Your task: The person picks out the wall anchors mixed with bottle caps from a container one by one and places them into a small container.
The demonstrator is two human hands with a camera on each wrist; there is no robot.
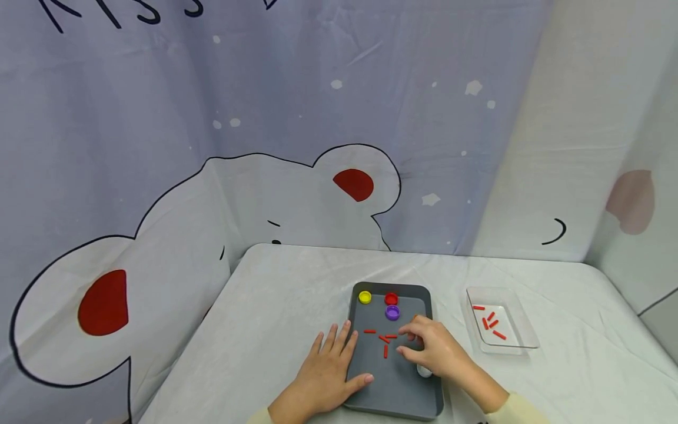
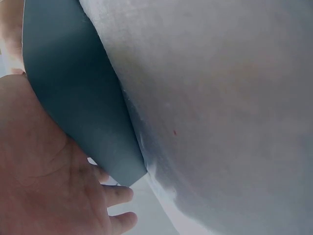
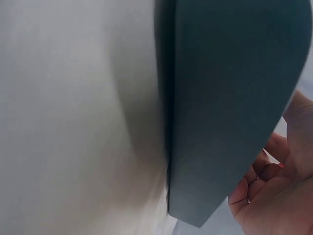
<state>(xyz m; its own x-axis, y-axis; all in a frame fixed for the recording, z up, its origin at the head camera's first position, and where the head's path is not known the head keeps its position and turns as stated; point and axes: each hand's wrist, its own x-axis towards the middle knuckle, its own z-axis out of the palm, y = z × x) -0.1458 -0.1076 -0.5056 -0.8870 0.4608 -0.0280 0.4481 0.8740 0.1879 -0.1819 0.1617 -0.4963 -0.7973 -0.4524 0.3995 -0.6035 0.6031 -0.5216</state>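
Note:
A dark grey tray lies on the cloth, with several short red sticks loose in its middle. My left hand spreads over the tray's left edge, fingers extended and thumb reaching across the rim. Above the right part of the tray is my right hand, its fingers bent and a gap between thumb and index fingertip. That index fingertip is close beside one red stick. Partly covered by the right hand is a white round piece. Both wrist views mostly show the tray's outer side.
Toward the tray's far end sit a yellow ring-shaped cap, a red one and a purple one. Right of the tray stands a clear plastic box with several red sticks inside. White cloth covers the table; a printed curtain hangs behind.

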